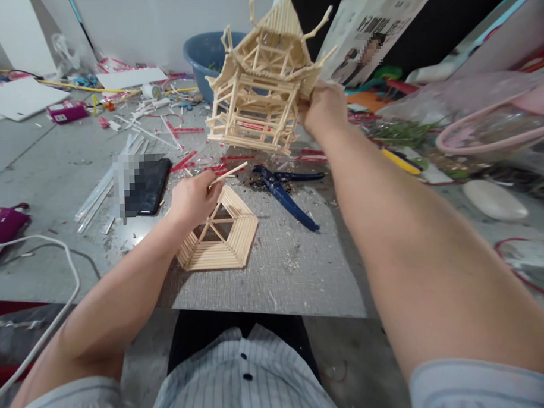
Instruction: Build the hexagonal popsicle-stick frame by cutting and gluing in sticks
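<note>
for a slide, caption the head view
Right hand holds a stick pavilion model; left hand pinches a thin stick over a hexagonal panel

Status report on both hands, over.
Left hand pinching thin stick at hexagonal stick panel. Right hand holds pavilion model aloft. Blue pliers lie on table beneath it.

The tip of the stick house [263, 85] runs off the top edge, and the fingers of the right hand [324, 107] gripping its side are hidden behind it. The left hand [194, 198], pinching a thin stick [228, 171], covers one corner of the six-sided panel [228, 241] on the worktop [292, 274]. A blurred patch masks the left end of the phone [153, 184] and part of the poster [359, 22], and the white cable [73, 264] leaves by the left edge.
</note>
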`<state>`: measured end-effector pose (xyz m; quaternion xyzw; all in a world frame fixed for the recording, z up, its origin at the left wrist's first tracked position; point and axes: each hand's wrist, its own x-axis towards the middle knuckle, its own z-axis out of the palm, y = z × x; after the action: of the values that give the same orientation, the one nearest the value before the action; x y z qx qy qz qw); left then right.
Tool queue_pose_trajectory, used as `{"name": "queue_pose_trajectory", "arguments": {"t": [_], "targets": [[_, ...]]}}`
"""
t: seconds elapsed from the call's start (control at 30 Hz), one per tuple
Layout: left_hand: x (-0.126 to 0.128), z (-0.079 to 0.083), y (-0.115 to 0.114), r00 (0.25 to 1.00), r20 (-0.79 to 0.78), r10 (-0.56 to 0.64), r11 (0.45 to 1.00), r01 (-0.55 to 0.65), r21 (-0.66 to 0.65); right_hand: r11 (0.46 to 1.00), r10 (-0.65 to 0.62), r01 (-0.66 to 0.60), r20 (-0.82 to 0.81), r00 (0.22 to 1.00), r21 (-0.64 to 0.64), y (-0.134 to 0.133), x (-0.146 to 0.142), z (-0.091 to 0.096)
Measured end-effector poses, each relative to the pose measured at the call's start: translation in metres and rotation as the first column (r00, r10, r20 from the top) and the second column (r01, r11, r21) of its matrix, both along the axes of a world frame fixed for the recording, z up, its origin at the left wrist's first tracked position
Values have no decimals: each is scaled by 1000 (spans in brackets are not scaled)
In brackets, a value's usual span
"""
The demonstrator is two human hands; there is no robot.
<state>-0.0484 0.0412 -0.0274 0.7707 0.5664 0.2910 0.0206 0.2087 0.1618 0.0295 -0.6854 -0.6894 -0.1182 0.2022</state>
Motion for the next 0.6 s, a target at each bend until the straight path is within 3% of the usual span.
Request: {"name": "queue_pose_trajectory", "arguments": {"t": [0.6], "targets": [[0, 0, 0, 1000, -12, -3, 1000, 3, -9, 997, -73, 73, 30, 997, -20, 1, -2, 0]]}}
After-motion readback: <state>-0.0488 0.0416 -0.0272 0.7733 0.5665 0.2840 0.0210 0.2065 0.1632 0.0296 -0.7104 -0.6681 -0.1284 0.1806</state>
